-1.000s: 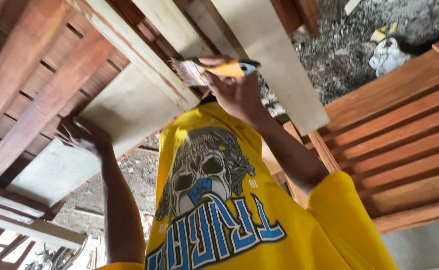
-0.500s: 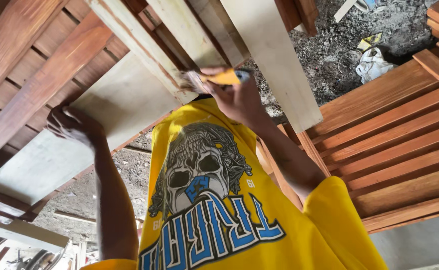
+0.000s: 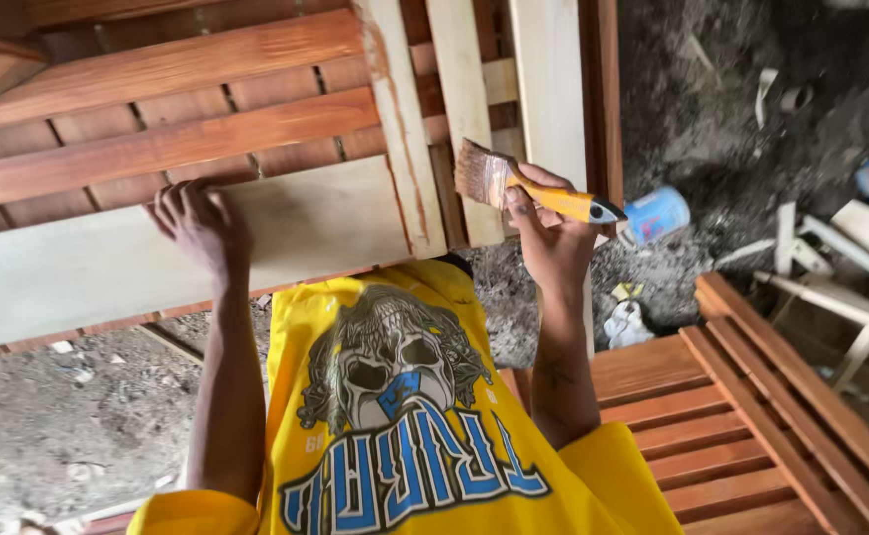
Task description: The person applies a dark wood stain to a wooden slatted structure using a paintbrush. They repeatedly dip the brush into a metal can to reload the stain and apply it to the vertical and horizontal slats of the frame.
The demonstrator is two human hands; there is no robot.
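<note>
Presently the right hand (image 3: 551,238) has its fingers (image 3: 519,206) closed around the yellow handle of a paintbrush (image 3: 528,188), bristles raised just off the pale upright slats (image 3: 466,119). Left hand (image 3: 200,223) lies flat, fingers spread, gripping nothing, pressed on the unpainted pale board (image 3: 157,258). Stained reddish slats (image 3: 172,94) sit beyond it. More stained slatted panels (image 3: 741,426) stand at right, over dirt ground (image 3: 712,109).

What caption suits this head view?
Right hand holds a paintbrush; left hand steadies a pale board.
</note>
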